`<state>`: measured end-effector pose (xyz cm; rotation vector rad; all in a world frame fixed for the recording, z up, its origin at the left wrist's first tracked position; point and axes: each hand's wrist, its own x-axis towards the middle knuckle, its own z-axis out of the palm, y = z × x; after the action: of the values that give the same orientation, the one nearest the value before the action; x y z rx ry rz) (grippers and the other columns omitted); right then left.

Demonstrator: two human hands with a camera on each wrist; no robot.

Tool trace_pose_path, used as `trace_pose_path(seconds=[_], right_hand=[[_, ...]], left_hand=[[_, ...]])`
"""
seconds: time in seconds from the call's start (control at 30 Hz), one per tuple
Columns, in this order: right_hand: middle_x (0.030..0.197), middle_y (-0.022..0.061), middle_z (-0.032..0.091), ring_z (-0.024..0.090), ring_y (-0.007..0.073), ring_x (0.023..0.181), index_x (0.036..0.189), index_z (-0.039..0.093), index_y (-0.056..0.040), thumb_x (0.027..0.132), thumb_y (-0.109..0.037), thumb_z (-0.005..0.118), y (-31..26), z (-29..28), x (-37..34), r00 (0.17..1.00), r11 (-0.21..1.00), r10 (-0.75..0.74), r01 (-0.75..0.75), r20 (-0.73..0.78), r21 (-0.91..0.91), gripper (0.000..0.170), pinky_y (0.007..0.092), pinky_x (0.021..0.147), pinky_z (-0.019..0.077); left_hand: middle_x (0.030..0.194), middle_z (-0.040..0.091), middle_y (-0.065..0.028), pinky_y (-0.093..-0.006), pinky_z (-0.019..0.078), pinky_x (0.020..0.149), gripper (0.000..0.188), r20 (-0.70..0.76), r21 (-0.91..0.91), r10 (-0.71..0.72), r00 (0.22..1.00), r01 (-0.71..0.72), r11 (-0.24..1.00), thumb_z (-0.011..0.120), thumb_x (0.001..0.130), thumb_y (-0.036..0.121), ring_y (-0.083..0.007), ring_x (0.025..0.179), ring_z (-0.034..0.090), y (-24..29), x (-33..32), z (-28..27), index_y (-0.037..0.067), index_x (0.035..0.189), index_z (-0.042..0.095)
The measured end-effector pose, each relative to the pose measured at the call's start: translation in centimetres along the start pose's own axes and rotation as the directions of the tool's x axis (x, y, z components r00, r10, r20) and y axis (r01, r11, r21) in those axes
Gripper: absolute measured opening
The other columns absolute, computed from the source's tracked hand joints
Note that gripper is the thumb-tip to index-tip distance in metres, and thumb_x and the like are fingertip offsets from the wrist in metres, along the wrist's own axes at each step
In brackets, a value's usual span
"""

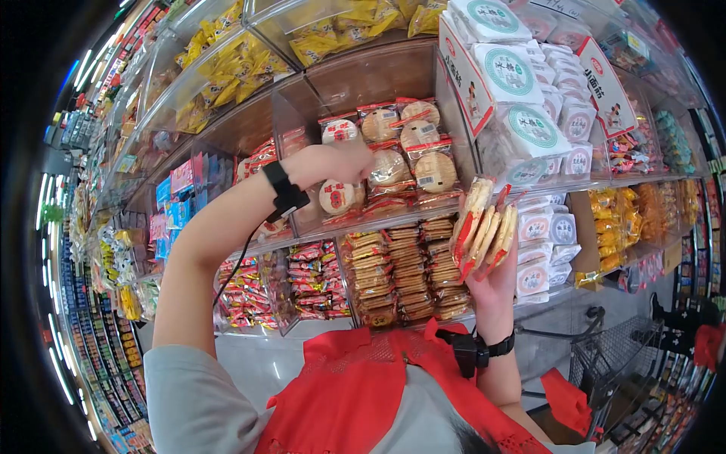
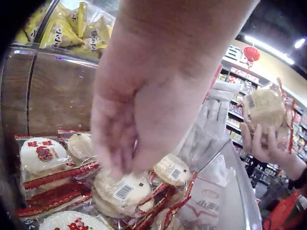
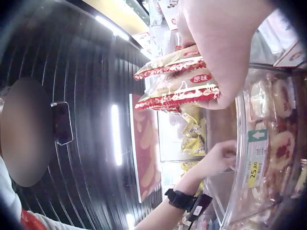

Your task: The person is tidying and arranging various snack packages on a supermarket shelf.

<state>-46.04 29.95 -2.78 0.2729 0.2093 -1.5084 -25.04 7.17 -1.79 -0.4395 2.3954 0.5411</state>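
My left hand reaches into a clear bin of round rice crackers in red-edged plastic packs. In the left wrist view its blurred fingers point down, fingertips right at a cracker pack with a barcode; I cannot tell whether they grip it. Off to the right, my right hand holds up several rice cracker packs, bunched side by side. The right wrist view shows these packs from their red crimped edges, with the thumb along one side.
Right of the bin stand stacked white round packs between cardboard signs. Yellow snack bags fill bins behind. Below, a lower shelf holds rows of crackers and red-wrapped sweets. A shopping cart is at the right. A price tag marks the shelf front.
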Motion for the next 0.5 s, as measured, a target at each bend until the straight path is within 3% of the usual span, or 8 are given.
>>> trace_pose_path(seconds=[0.07, 0.1, 0.17, 0.27, 0.33, 0.4, 0.47, 0.5], right_hand=[[0.127, 0.0086, 0.049, 0.048, 0.0229, 0.116, 0.128, 0.042, -0.0102, 0.095, -0.041, 0.037, -0.5, -1.1, 0.2, 0.999, 0.998, 0.008, -0.004, 0.05, -0.064, 0.046, 0.038, 0.098, 0.039], [0.127, 0.0086, 0.049, 0.048, 0.0229, 0.116, 0.128, 0.042, -0.0102, 0.095, -0.041, 0.037, -0.3, -0.8, 0.2, 0.999, 0.998, 0.007, -0.004, 0.05, -0.061, 0.046, 0.038, 0.098, 0.039], [0.131, 0.0117, 0.046, 0.048, 0.0234, 0.116, 0.129, 0.043, -0.0101, 0.095, -0.033, 0.041, 0.2, 0.3, 0.1, 0.994, 0.991, 0.061, -0.072, 0.093, 0.116, 0.042, 0.0377, 0.096, 0.0408], [0.122, 0.0091, 0.053, 0.052, 0.0225, 0.111, 0.124, 0.048, -0.0094, 0.094, -0.033, 0.043, 0.9, -0.1, 1.0, 0.977, 0.991, 0.101, -0.115, 0.187, 0.062, 0.039, 0.0366, 0.095, 0.0427], [0.119, 0.0079, 0.056, 0.054, 0.0228, 0.109, 0.122, 0.05, -0.0096, 0.094, -0.033, 0.043, 0.5, -0.5, 0.6, 0.984, 0.991, 0.11, -0.118, 0.14, 0.055, 0.038, 0.0379, 0.094, 0.0435], [0.123, 0.0093, 0.053, 0.052, 0.0232, 0.112, 0.124, 0.048, -0.0098, 0.094, -0.034, 0.043, -0.1, -0.8, 0.3, 0.974, 0.995, 0.1, -0.104, 0.204, 0.01, 0.039, 0.0381, 0.095, 0.042], [0.127, 0.0112, 0.05, 0.05, 0.0243, 0.115, 0.127, 0.046, -0.0098, 0.094, -0.034, 0.042, -0.6, -1.1, 0.3, 0.988, 0.996, 0.057, -0.067, 0.141, 0.063, 0.041, 0.0391, 0.098, 0.04], [0.129, 0.0119, 0.048, 0.049, 0.0249, 0.116, 0.128, 0.045, -0.0098, 0.094, -0.034, 0.042, -0.8, -1.0, 0.3, 0.994, 0.997, 0.047, -0.053, 0.099, 0.063, 0.042, 0.0397, 0.098, 0.0392]], left_hand=[[0.092, 0.059, -0.0105, -0.0378, 0.0462, 0.072, 0.026, -0.294, -0.076, -0.183, 0.938, 0.168, 0.983, 0.067, 0.066, 0.011, -0.0259, 0.086, 0.059, 2.2, -0.4, -1.5, 0.002, 0.089, 0.059], [0.096, 0.057, -0.0117, -0.0386, 0.0467, 0.074, 0.035, -0.44, -0.046, -0.092, 0.893, 0.08, 0.996, 0.066, 0.068, 0.012, -0.0271, 0.088, 0.058, 1.7, 0.2, -0.4, 0.003, 0.1, 0.054], [0.099, 0.055, -0.0129, -0.0393, 0.0469, 0.075, 0.041, -0.403, 0.038, -0.125, 0.907, 0.153, 0.988, 0.066, 0.069, 0.012, -0.0288, 0.089, 0.057, 2.6, 1.4, 0.5, 0.004, 0.106, 0.05], [0.105, 0.051, -0.0152, -0.0405, 0.0472, 0.077, 0.051, -0.362, 0.116, -0.204, 0.909, 0.261, 0.958, 0.067, 0.069, 0.011, -0.0321, 0.093, 0.056, 2.6, 3.7, 2.2, 0.005, 0.114, 0.043], [0.108, 0.05, -0.0164, -0.0409, 0.0473, 0.078, 0.055, -0.352, 0.116, -0.235, 0.906, 0.291, 0.95, 0.067, 0.069, 0.01, -0.0336, 0.094, 0.055, 3.2, 3.7, 1.4, 0.005, 0.117, 0.041], [0.105, 0.05, -0.0171, -0.0409, 0.0472, 0.079, 0.058, -0.268, -0.018, -0.253, 0.93, 0.258, 0.966, 0.068, 0.068, 0.009, -0.0335, 0.096, 0.056, 2.7, 3.0, -0.2, 0.004, 0.118, 0.04], [0.101, 0.055, -0.0179, -0.0408, 0.0475, 0.079, 0.055, -0.239, -0.066, -0.277, 0.931, 0.269, 0.961, 0.065, 0.07, 0.009, -0.0329, 0.095, 0.057, 1.6, 3.1, -0.3, 0.004, 0.12, 0.041], [0.099, 0.057, -0.0188, -0.0412, 0.0475, 0.078, 0.052, -0.26, -0.189, -0.371, 0.892, 0.329, 0.925, 0.062, 0.072, 0.009, -0.0329, 0.094, 0.058, 2.1, 2.4, -1.3, 0.005, 0.12, 0.043]])
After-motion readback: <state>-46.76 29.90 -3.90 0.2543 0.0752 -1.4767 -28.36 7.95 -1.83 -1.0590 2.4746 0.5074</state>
